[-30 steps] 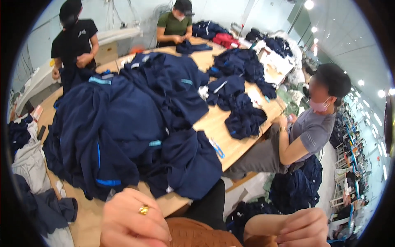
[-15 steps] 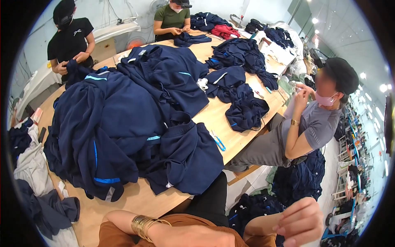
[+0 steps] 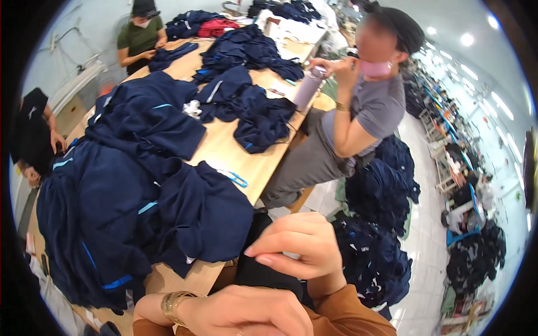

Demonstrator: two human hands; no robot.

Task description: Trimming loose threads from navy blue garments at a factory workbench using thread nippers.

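My right hand is raised in front of my body, with loosely bent, parted fingers and nothing visible in it. Lower down, my left hand lies across my lap, gold bangles on its wrist. Its fingers curl under and the lower edge cuts them off, so a grip cannot be made out. Neither hand touches the large heap of navy garments on the table. Nearest to my right hand is a navy garment at the heap's near right side. Blue-handled thread snips lie beyond it.
The wooden table also bears more navy garments and a red one. At right a seated co-worker holds a lilac bottle. Two other co-workers stand at the far and left sides. Navy piles cover floor beside me.
The view has swung right. My right hand has moved inward, above my left hand. The co-worker at right now shows a lilac bottle in hand.
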